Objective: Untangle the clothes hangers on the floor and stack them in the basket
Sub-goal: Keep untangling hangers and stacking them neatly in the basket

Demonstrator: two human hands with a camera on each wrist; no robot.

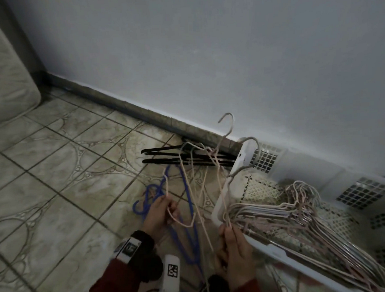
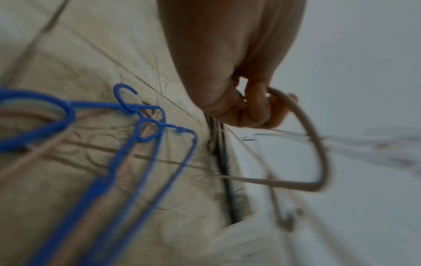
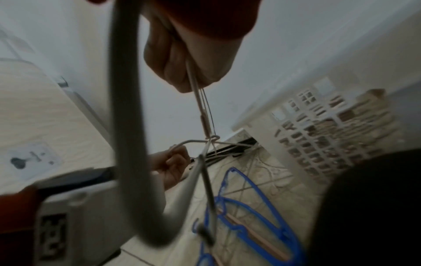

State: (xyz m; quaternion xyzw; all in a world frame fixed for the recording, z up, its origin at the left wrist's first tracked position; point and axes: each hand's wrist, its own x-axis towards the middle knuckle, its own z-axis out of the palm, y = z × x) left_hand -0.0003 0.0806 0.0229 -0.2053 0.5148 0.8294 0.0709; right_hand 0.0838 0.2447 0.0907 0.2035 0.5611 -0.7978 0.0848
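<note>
Our left hand (image 1: 160, 212) and right hand (image 1: 235, 251) each curl fingers around pale hangers (image 1: 222, 189) beside the basket (image 1: 218, 209), above blue hangers (image 1: 189, 213).

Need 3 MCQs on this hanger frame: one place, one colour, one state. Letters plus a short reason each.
1. Where is the basket?
A. against the wall, on the person's right
B. on the mattress
C. left of the left hand

2. What colour are the hangers lying on the floor under the left hand?
A. green
B. blue
C. yellow

3. What is the right hand doing?
A. lying flat on the floor
B. hanging idle
C. gripping pale hangers

Key:
1 A, its rim meets the wall.
2 B, the blue hangers show.
3 C, the pale hangers rise from its fingers.
</note>
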